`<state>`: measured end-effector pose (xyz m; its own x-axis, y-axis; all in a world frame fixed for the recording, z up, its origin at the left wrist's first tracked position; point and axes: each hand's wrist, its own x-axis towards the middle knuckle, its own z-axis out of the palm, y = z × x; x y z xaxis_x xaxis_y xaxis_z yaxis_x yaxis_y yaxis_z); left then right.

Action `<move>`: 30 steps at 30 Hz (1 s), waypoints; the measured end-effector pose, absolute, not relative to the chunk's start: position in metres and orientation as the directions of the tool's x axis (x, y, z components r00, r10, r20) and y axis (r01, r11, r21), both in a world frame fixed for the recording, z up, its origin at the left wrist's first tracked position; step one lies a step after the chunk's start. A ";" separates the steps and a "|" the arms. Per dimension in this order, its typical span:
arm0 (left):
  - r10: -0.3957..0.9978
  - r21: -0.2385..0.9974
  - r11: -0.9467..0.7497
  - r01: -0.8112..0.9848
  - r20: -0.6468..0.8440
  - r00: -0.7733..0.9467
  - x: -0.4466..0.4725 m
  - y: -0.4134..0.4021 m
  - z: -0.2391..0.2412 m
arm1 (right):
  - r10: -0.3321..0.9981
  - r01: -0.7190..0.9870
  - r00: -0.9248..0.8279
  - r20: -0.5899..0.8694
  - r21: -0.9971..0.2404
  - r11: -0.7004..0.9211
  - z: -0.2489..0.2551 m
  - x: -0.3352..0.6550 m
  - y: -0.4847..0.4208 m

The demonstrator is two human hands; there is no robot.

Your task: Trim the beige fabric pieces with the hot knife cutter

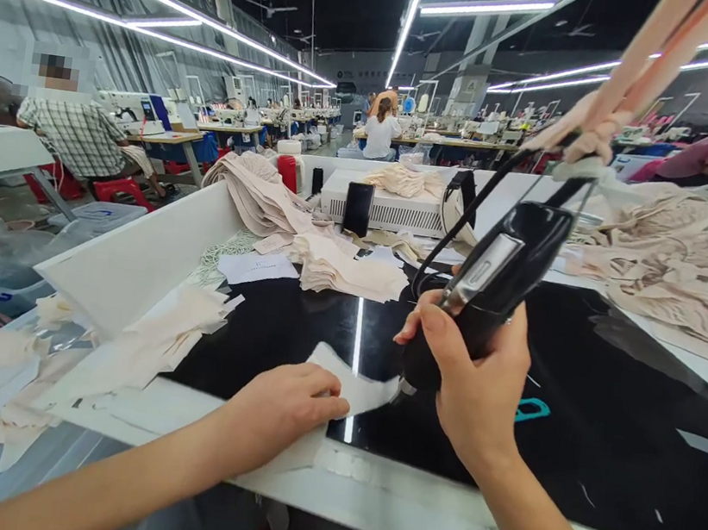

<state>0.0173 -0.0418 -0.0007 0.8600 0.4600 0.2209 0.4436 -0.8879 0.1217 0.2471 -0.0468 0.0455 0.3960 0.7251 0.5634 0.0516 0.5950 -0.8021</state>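
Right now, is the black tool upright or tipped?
Tipped: in the right hand, the black tool slants, its top toward the picture's right, its metal tip lower left by pale cloth.

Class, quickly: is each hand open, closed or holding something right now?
Left hand: on the cloth; whether pinching it cannot be told.
Right hand: closed around the black tool.

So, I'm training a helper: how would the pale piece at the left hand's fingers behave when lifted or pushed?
The pale piece would probably droop when lifted; it looks thin and clothlike. That thinness also suggests it's light. Pushed, it may slide easily on the black surface, which looks glossy, reflecting light.
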 end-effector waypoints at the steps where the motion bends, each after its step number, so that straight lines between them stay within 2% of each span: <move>1: 0.423 0.126 -0.906 0.404 0.239 0.874 0.014 -0.038 -0.001 | 0.732 0.024 0.396 0.555 -0.803 0.596 0.046 0.246 -0.048; 6: 0.305 0.174 -0.950 0.261 0.315 0.899 -0.003 -0.024 -0.001 | 0.756 -0.071 0.375 0.536 -0.797 0.600 0.043 0.242 -0.054; 8: 0.332 0.195 -0.940 0.282 0.315 0.889 -0.004 -0.020 -0.001 | 0.760 -0.102 0.372 0.533 -0.790 0.604 0.040 0.241 -0.054; 14: 0.519 0.172 -0.854 0.491 0.337 0.785 0.023 -0.006 0.000 | 0.767 -0.118 0.377 0.518 -0.795 0.595 0.038 0.240 -0.052; 22: 0.535 0.149 -0.844 0.514 0.288 0.795 0.043 0.010 -0.018 | 0.757 -0.087 0.424 0.498 -0.809 0.582 0.034 0.249 -0.058; 30: 0.484 0.135 -0.873 0.468 0.346 0.804 0.030 0.000 -0.022 | 0.748 -0.112 0.434 0.502 -0.794 0.597 0.037 0.251 -0.068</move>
<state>0.0301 0.0004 -0.0219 0.8038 0.4841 0.3457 0.4680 -0.8734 0.1347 0.2507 -0.0680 0.0365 0.4339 0.7484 0.5016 -0.1123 0.5973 -0.7941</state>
